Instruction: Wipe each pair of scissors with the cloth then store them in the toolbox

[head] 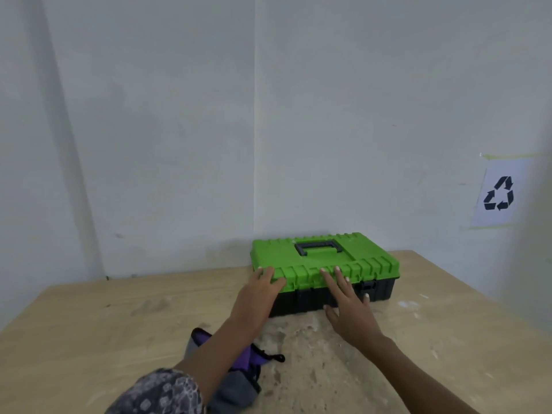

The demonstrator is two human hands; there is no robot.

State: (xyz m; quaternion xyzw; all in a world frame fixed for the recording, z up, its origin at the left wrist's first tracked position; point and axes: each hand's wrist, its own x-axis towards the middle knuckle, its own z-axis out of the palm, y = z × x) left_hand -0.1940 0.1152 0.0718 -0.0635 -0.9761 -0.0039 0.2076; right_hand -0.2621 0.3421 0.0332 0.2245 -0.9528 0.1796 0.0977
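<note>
The left hand (260,289) lies with fingers extended over the front-left edge of the green lid, gripping nothing. The right hand (348,306) has its fingers spread, tips touching the lid's front edge, and it too holds nothing. Both seem placed to find the catches or lift the lid, since the toolbox (367,256) sits closed at the far side of the table (104,324). A black latch (369,284) shows just right of the right hand; any left latch is hidden by the left hand. No scissors are visible. Under the left forearm lies purple and grey fabric (239,380) with a black strap; whether it is the cloth or a pouch cannot be told.
</note>
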